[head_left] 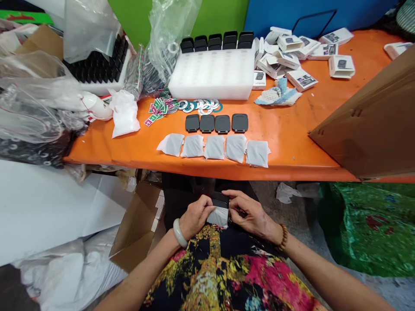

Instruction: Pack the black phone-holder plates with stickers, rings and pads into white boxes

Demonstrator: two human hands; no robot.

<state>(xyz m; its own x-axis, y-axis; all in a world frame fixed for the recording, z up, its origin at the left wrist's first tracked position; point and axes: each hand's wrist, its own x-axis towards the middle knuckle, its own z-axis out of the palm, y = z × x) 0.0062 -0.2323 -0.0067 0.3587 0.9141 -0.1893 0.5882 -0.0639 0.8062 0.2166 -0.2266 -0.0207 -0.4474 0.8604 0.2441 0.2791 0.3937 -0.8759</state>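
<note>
Over my lap, a flat black square device (220, 199) sits partly inside a thin white pouch (218, 217), its dark upper part sticking out. My left hand (196, 216) pinches the pouch's left edge between thumb and fingers. On the other side, my right hand (249, 214) grips the device and pouch at their right edge, fingers curled. Just beyond, along the table's front edge, lies a row of white-wrapped squares (214, 147). Behind that row several bare black square devices (222, 123) lie side by side.
A white foam block (212, 77) with black devices stands at the back. Small white boxes (292, 47) are heaped to its right. Cards (158, 109) and ring stickers (204, 106) lie before it. A large cardboard box (372, 116) stands right; an open carton (139, 224) is below left.
</note>
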